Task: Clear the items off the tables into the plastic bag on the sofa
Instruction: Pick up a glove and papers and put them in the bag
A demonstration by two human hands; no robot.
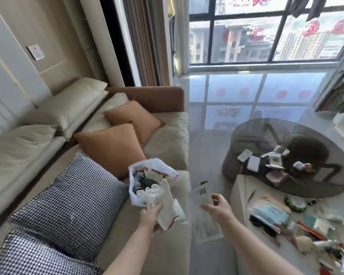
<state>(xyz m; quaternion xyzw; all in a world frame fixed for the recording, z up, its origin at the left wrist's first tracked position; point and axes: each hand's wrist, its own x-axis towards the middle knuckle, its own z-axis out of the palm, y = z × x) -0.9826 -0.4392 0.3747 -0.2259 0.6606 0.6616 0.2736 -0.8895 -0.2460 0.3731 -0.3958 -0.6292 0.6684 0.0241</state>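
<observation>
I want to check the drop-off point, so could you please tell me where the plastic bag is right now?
In the head view, the plastic bag sits on the sofa seat, left of centre, below the orange cushions, just beyond the left hand.

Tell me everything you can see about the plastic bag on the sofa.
The plastic bag is thin, white and crinkled, standing open-mouthed on the sofa seat in front of an orange cushion. It already holds a jumble of dark and light items. White gloves, gripped by the left hand, reach over its near rim.
</observation>
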